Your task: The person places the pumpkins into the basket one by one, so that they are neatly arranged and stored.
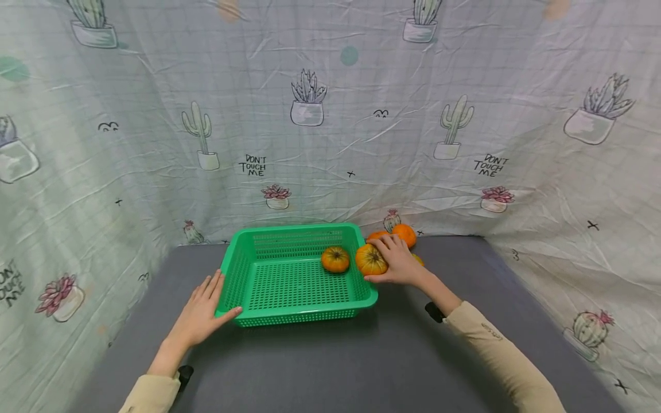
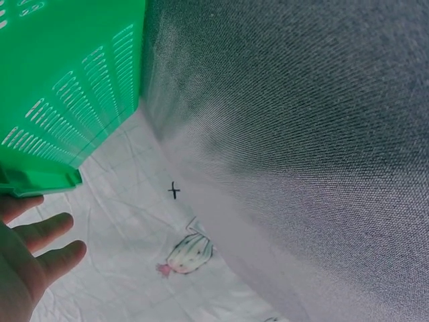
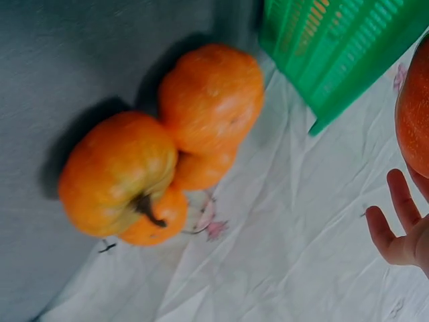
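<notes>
**Pumpkin (image 1: pixel 370 261) held at right rim of green plastic basket (image 1: pixel 299 314)**

The right hand (image 1: pixel 397 264) has fingers curled round it. A second pumpkin (image 1: pixel 335 260) sits inside, near the basket's right wall; other pumpkins (image 3: pixel 213 97) cluster right of it. The left hand (image 1: pixel 201 312), fingers straight and spread, touches its left rim.

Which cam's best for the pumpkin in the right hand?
Head: the held pumpkin shows nearly whole, the right hand covering only part of its side. Right wrist catches just a slice at the frame's right edge. Left wrist doesn't show it.
</notes>
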### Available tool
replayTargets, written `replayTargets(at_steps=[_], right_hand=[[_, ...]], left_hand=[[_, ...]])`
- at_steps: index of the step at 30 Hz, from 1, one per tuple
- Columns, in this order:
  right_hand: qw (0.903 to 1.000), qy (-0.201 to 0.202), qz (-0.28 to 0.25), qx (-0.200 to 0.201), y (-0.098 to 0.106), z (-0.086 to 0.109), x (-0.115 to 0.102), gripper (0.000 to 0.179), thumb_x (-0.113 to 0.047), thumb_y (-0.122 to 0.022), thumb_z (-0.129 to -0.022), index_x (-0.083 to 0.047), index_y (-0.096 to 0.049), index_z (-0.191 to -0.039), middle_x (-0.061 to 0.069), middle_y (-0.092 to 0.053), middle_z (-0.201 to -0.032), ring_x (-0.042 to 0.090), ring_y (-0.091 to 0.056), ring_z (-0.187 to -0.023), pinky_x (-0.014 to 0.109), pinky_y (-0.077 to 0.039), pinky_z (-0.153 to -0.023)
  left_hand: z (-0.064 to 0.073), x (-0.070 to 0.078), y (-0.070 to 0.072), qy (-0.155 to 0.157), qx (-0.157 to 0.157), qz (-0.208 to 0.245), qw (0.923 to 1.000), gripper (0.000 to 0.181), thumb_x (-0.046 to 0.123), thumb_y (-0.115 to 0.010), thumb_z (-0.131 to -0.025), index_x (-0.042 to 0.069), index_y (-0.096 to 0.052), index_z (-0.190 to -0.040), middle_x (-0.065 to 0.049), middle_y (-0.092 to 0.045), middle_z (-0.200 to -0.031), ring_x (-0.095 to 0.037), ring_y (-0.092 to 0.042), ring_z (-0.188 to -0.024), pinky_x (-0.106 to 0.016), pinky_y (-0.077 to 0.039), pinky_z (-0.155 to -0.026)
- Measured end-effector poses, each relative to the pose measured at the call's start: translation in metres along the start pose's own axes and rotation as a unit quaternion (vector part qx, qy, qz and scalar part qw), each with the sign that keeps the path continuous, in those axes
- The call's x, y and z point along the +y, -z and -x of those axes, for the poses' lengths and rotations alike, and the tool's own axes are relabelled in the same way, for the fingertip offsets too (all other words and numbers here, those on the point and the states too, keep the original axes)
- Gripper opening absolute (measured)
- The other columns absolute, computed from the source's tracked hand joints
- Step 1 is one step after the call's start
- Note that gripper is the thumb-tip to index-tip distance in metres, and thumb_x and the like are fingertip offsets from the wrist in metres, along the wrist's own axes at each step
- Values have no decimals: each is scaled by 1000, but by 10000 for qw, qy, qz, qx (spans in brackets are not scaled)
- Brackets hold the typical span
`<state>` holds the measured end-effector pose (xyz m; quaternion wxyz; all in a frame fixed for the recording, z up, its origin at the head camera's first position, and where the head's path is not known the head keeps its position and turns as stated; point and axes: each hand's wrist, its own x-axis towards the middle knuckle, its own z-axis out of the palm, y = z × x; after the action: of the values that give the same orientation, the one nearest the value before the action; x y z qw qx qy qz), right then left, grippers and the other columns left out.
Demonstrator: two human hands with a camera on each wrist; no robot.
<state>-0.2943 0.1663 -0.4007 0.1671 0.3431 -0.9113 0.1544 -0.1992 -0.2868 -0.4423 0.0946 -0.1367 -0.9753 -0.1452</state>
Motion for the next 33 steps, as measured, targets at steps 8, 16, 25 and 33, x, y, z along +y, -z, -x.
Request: replayTargets(at_steps=[8, 16, 25, 33], right_hand=[[9986, 362, 55, -394, -12, -19, -22, 79, -57, -65, -69, -13, -38, -130, 10, -47, -124, 28, -40, -105, 48, -33, -87], [9932, 864, 467, -624, -22, -30, -32, 74, -61, -61, -70, -11, -45, -122, 4, -49, -112, 19, -36, -90, 35, -31, -75], [9849, 1200, 891, -877, -27, -38, -35, 79, -66, -61, -67, -16, -46, -126, 6, -44, -114, 23, -36, -96, 41, -32, -78], [9782, 1323, 1064, -1199, -34, -43, -36, 79, -65, -60, -69, -16, -46, -129, 6, -45, -115, 24, -36, -101, 41, -31, -78]], left_hand=[[3, -5, 2, 72, -93, -82, 9999, 92, 57, -50, -82, -1, -11, -143, -23, -12, -148, -44, -13, -133, -61, -16, -103], [2, -4, 0, 4, 50, -5, 10000, 91, 55, -52, -82, -2, -14, -142, -24, -15, -147, -45, -16, -132, -61, -18, -102], [-1, -2, -1, -40, 132, -5, 9999, 90, 54, -53, -82, -2, -16, -142, -23, -16, -147, -45, -18, -132, -61, -18, -102], [-1, -3, -3, 33, -95, 67, 9999, 91, 56, -51, -82, 0, -12, -143, -22, -12, -148, -44, -14, -133, -61, -16, -103]])
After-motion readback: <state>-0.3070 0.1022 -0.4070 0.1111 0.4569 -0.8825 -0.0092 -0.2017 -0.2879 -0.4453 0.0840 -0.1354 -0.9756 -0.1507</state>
